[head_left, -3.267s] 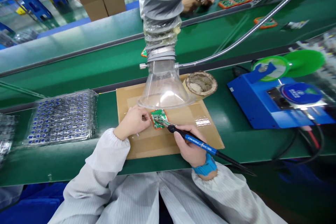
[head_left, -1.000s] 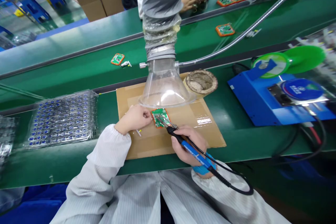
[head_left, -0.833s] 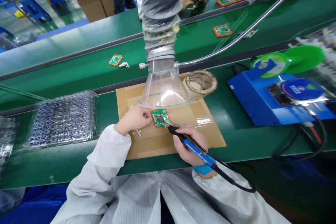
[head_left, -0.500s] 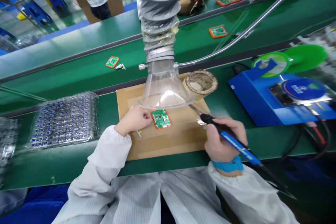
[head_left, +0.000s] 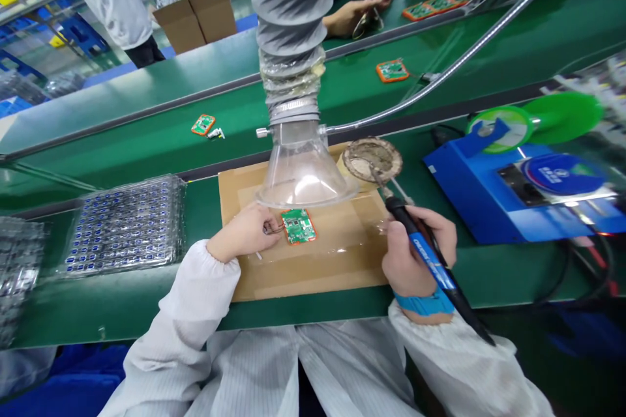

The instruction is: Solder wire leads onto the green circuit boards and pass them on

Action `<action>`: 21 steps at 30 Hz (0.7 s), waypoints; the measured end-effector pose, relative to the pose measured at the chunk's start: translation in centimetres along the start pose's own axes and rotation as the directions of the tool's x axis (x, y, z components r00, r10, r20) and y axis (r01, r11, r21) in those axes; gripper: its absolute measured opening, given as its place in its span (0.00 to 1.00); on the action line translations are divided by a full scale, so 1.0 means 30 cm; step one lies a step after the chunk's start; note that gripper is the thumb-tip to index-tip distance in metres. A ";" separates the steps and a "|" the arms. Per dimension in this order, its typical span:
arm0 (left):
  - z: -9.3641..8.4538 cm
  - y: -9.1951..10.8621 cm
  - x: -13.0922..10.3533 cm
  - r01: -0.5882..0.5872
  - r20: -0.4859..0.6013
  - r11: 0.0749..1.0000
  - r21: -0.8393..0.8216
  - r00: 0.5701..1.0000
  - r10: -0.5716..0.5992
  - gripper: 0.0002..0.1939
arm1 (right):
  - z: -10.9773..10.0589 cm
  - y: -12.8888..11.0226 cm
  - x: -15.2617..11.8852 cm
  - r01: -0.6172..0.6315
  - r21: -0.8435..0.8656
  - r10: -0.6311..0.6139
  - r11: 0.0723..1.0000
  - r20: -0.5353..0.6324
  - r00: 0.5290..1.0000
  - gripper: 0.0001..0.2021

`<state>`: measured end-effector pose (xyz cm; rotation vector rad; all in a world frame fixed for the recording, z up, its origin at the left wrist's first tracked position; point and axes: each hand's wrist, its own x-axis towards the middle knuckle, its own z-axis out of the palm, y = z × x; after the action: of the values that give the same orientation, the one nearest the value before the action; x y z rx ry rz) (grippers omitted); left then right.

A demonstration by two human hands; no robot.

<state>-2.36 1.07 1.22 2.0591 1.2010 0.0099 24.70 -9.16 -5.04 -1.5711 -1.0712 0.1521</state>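
My right hand (head_left: 415, 251) grips a blue and black soldering iron (head_left: 424, 254) like a pen. Its metal tip reaches over the round, crusted pot (head_left: 372, 159); I cannot tell whether they touch. A second thin metal rod shows beside the tip. My left hand (head_left: 252, 231) rests on the cardboard with its fingers pinched on thin dark wires (head_left: 276, 229). These run to the left edge of a green circuit board (head_left: 299, 226) with an orange rim, lying flat. A small white piece (head_left: 259, 255) pokes out below the left hand.
A clear fume hood (head_left: 306, 172) on a grey hose hangs above the board. Left stand stacked clear trays (head_left: 124, 225) of small blue parts. At right is a blue machine (head_left: 533, 189) with a green spool. Boards (head_left: 203, 124) lie on the green belt; a co-worker's hands (head_left: 359, 13) are beyond.
My right hand has brought the soldering iron's tip up from beside the cardboard to over the crusted pot. The left hand has shifted slightly, and the wires now show. A person behind has moved left.
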 end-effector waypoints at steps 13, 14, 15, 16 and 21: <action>-0.224 -0.143 -0.004 0.346 0.237 0.560 -0.752 0.936 -0.260 0.16 | -0.014 0.029 -0.015 -0.065 0.109 0.065 0.992 0.005 0.998 0.17; -0.262 -0.169 0.019 0.345 0.203 0.523 -0.779 0.929 -0.311 0.16 | -0.015 0.030 -0.017 -0.070 0.125 0.070 0.990 0.011 0.998 0.17; -0.301 -0.194 0.048 0.319 0.140 0.514 -0.796 0.924 -0.357 0.16 | -0.016 0.030 -0.019 -0.069 0.138 0.069 0.988 0.009 0.998 0.16; -0.341 -0.219 0.083 0.277 0.046 0.537 -0.797 0.914 -0.403 0.14 | -0.016 0.028 -0.019 -0.067 0.149 0.067 0.987 0.005 0.998 0.16; -0.515 -0.343 0.280 0.375 -0.613 0.830 -0.414 0.559 -0.558 0.05 | -0.011 0.002 -0.013 -0.051 0.206 0.049 0.977 0.017 0.999 0.15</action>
<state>-10.79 19.50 3.44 1.4567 2.0984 0.7407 24.72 -9.65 -5.17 -1.4112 -0.9924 0.2980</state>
